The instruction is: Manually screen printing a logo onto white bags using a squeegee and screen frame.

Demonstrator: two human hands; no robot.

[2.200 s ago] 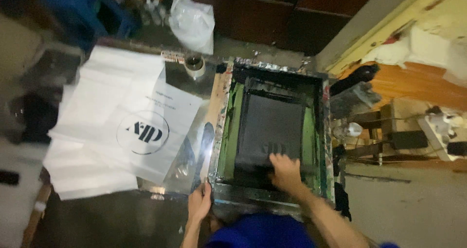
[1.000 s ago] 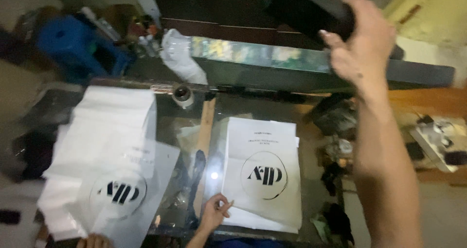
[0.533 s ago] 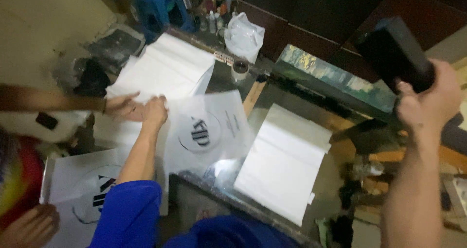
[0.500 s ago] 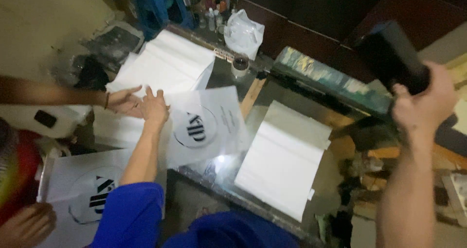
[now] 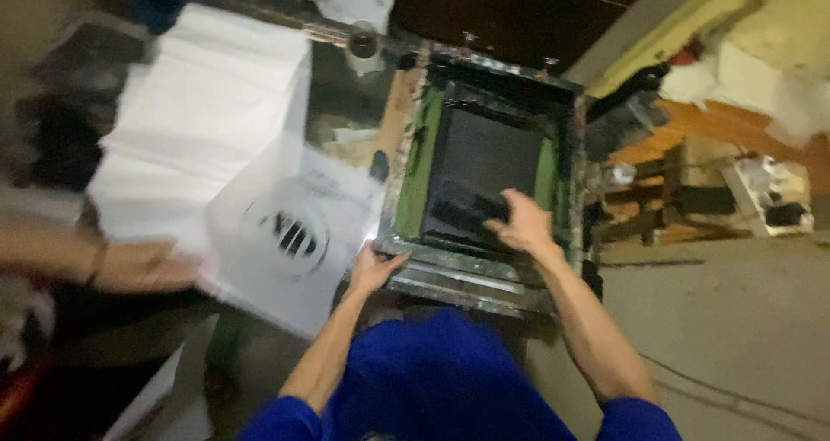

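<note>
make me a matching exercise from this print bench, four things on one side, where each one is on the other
1. right hand
2. left hand
3. printed sheet
4. stack of blank white sheets

a. at the screen frame's near left corner
b. far left of the bench
c. on the black squeegee inside the frame
d. just left of the frame, with a co-worker's hand at its left edge

Pairs: 1-c, 2-a, 3-d, 4-b

The worktop [image 5: 346,104] has a dark, reflective surface. A paint-stained screen frame [image 5: 484,169] lies flat on its right part. A stack of white sheets [image 5: 207,121] covers the left part. A white sheet with a round black print [image 5: 294,233] lies near the front edge. A small round container [image 5: 363,41] stands at the back.
</note>
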